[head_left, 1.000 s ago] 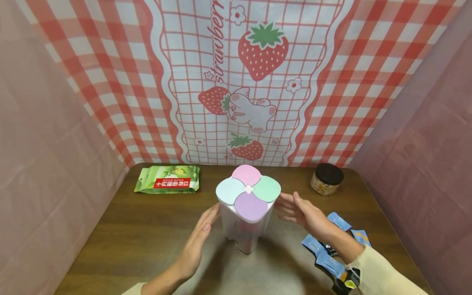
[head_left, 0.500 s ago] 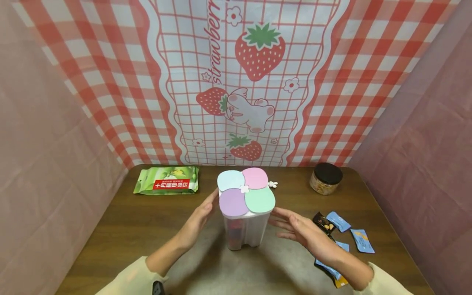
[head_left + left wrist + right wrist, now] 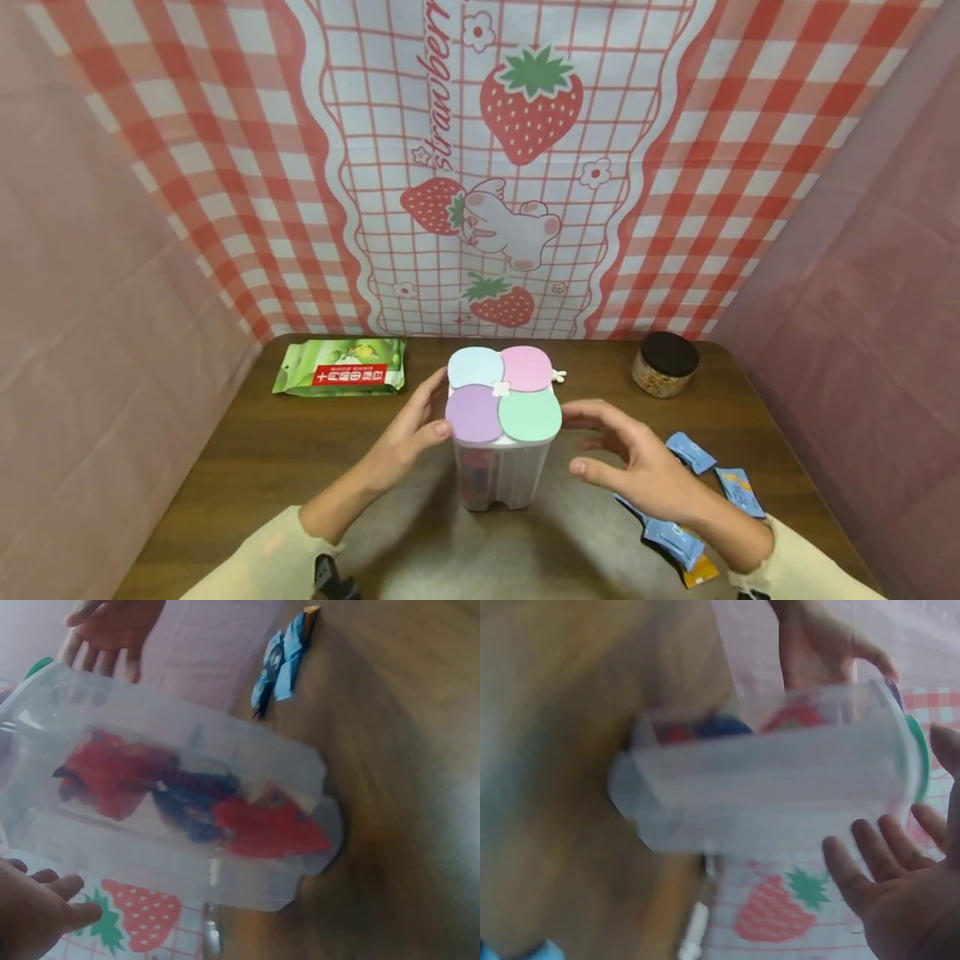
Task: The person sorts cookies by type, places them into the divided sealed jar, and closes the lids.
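Note:
A tall clear plastic storage container (image 3: 517,471) stands upright on the table, topped by blue, pink, purple and green petal-shaped lids. Red and dark blue wrapped pieces (image 3: 270,825) show through its wall, in the compartment under the purple lid (image 3: 474,412). At its left side is my left hand (image 3: 405,433), the thumb by the purple lid and the fingers reaching along the far side. My right hand (image 3: 645,467) is at the right, fingers loosely bent, their tips near the green lid (image 3: 529,415) and the thumb held away.
A green packet (image 3: 345,367) lies at the back left. At the back right stands a black-lidded jar (image 3: 664,365). Several small blue packets (image 3: 690,452) lie to the right, partly under my right forearm. A small white bunny-shaped tip (image 3: 558,377) pokes out behind the container.
The container has turned, bringing the purple lid to the near left and the green lid to the near right. My left thumb has come to the lid's edge; the right thumb has spread away.

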Motion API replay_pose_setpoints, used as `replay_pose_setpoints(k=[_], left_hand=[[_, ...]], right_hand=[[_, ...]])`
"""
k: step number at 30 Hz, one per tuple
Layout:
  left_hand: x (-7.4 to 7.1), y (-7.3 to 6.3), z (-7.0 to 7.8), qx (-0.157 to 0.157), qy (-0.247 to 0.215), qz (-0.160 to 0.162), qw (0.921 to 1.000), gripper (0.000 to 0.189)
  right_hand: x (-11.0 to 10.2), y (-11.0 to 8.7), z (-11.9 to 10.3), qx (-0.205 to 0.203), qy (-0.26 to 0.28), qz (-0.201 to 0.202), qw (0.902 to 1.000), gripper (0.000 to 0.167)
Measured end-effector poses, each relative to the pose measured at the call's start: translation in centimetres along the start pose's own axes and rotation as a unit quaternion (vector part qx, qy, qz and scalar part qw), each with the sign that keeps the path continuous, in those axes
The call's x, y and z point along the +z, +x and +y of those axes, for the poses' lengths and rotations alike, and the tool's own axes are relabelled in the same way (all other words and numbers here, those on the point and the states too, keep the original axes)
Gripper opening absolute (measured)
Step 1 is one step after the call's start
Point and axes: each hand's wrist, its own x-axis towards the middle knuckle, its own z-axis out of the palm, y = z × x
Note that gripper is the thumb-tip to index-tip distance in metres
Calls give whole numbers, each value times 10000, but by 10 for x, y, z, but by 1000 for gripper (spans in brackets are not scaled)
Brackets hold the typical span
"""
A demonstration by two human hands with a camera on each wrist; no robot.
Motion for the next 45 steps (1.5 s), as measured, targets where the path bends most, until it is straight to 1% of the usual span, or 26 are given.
replay_pose_setpoints(k=[2,5,7,11,15,18,24,26,27,29,31,33,37,40,43,45], left_hand=[[-3,5,4,87,93,-32,9999,90],[-6,13,10,119,240,-87,9996,102],[-7,17,13,154,282,-164,9993,108],[-9,22,13,268,286,-305,9988,114],[-11,23,11,231,279,-349,9987,118],[-11,22,10,196,192,-364,9990,121],[-11,23,9,213,-81,-347,9991,116],[-11,23,10,218,-170,-352,9990,115],[-10,24,10,216,-210,-364,9989,115],[-10,24,11,200,-250,-383,9988,115],[-10,25,11,171,-271,-393,9987,114],[-10,25,11,148,-288,-390,9987,113],[-11,26,13,136,-288,-367,9988,113],[-9,26,14,126,-262,-393,9988,113],[-6,26,16,87,-172,-446,9988,112],[-5,26,18,16,-112,-484,9988,112]], right_hand=[[-6,9,-4,-408,-535,239,9974,55],[-13,22,-9,-798,-1163,407,9892,57],[-16,29,-11,-909,-1409,355,9852,57],[-19,39,-16,-983,-1687,55,9807,53],[-19,44,-17,-1036,-1744,-108,9791,50],[-18,46,-17,-1104,-1765,-80,9780,48],[-20,50,-13,-1114,-1800,-48,9773,47],[-21,51,-11,-1312,-1867,3,9736,47],[-21,53,-9,-1496,-1908,50,9701,47],[-22,55,-5,-1920,-1945,169,9618,46],[-22,58,1,-2364,-1951,301,9514,42],[-21,59,6,-2701,-1930,433,9423,38],[-18,59,14,-3039,-1941,709,9300,33],[-17,59,16,-3231,-1748,950,9252,28],[-18,61,14,-3407,-1489,1084,9219,21],[-20,64,12,-3422,-1339,1093,9236,18]])
